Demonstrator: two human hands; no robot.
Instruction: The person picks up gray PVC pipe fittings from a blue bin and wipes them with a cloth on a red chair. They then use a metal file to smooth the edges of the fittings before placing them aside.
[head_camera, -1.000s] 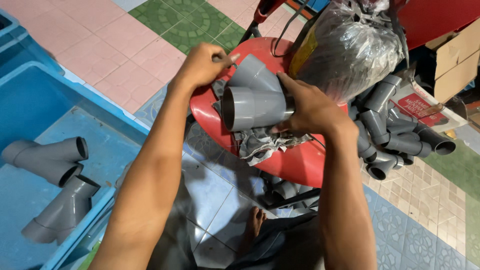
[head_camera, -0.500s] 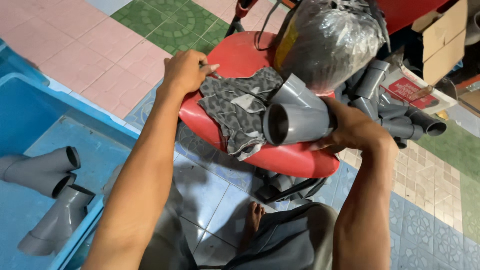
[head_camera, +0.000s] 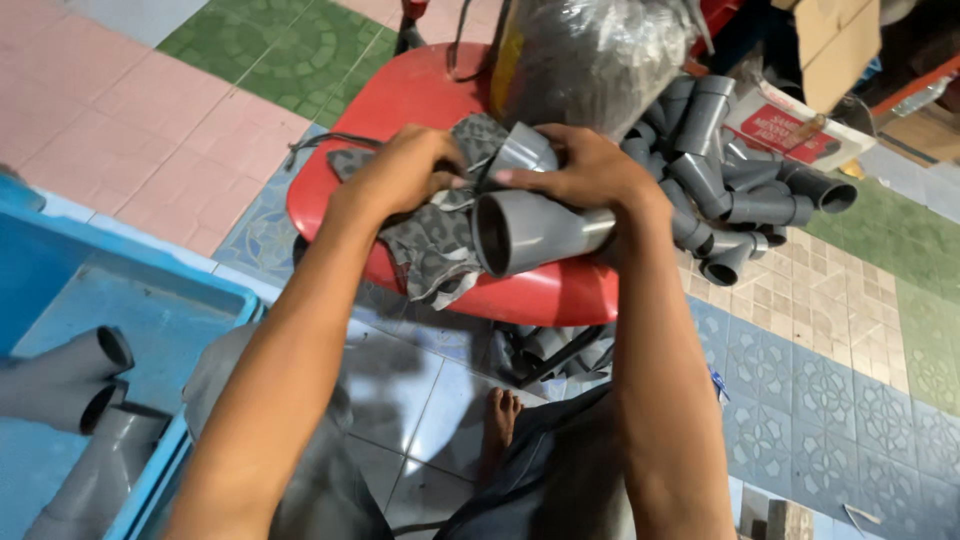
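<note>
Over the red stool (head_camera: 420, 95), at the centre of the view: one grey pipe fitting (head_camera: 530, 225), Y-shaped, held in both hands. Right hand (head_camera: 590, 170) curled over the fitting's top and far side, fingers closed on it, fingertips reaching toward the branch socket. Left hand (head_camera: 405, 170) closed on a patterned grey cloth (head_camera: 435, 240), pressed against the fitting's branch end; cloth bunched between hand and fitting, its lower part hanging over the stool's near edge. Fitting lies roughly level, its open round mouth facing left and toward the camera.

Behind the hands, on the stool: a clear plastic bag (head_camera: 590, 50), bulging, contents grey and unclear.

Right of the stool, on the patterned tile floor (head_camera: 830, 380): a heap of like grey fittings (head_camera: 740, 190), touching one another, with a red-and-white printed sheet (head_camera: 790, 130) just beyond.

Far left: blue tub (head_camera: 190, 290) holding further grey fittings (head_camera: 70, 380).

Bottom centre: the person's bare foot (head_camera: 500, 415) on the tiles, beneath the stool's front edge.
</note>
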